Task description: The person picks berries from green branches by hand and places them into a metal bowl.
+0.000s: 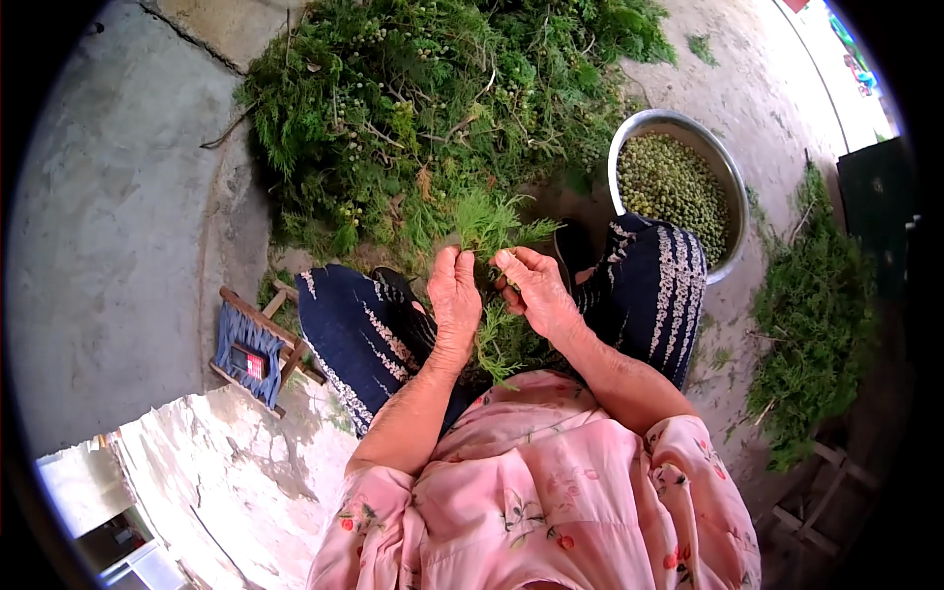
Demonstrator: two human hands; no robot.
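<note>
Across the top of the frame spreads a heap of green branches [423, 108]; at upper right stands a metal bowl [678, 120] of green berries [674, 182]. A feathery sprig [487, 218] is at the centre, pinched between the left hand [455, 300] and right hand [539, 293], fingers nearly closed on both. I can't tell whether a berry is gripped. Berry-picking seems in hand; next calls for steadying the stem while the right fingertips pluck.

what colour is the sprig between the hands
The sprig is bright, slightly yellowish green, best seen in the head view.
</note>
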